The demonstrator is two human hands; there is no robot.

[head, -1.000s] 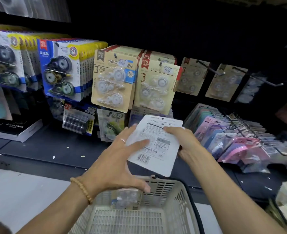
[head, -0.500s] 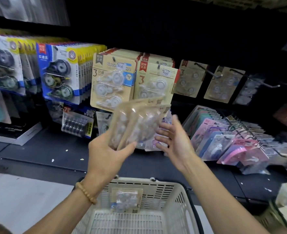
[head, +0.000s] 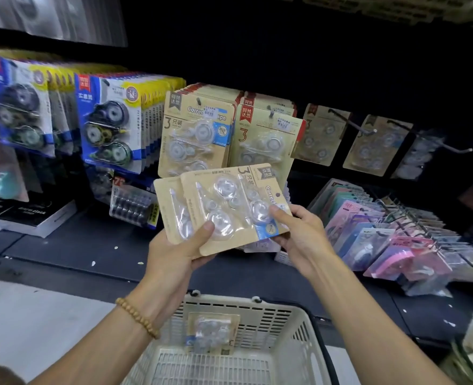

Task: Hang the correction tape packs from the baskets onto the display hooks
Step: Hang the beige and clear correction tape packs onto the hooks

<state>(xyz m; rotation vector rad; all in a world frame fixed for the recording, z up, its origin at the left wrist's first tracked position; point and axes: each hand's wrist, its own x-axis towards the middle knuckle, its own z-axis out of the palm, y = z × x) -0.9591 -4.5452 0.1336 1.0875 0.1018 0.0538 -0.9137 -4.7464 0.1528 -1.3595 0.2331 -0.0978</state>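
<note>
Packs [head: 224, 207] now turned face-up sideways, left hand [head: 174, 254] gripping at 7 o'clock, right hand [head: 299, 240] pinching at 4 o'clock, basket [head: 293, 329] below.

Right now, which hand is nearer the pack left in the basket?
Left. The left hand is above the pack in the basket, slightly to its left, holding the tan packs. The right hand is higher and off to its right.

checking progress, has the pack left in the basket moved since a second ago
No. The pack leans against the far wall of the basket, as before.
</note>
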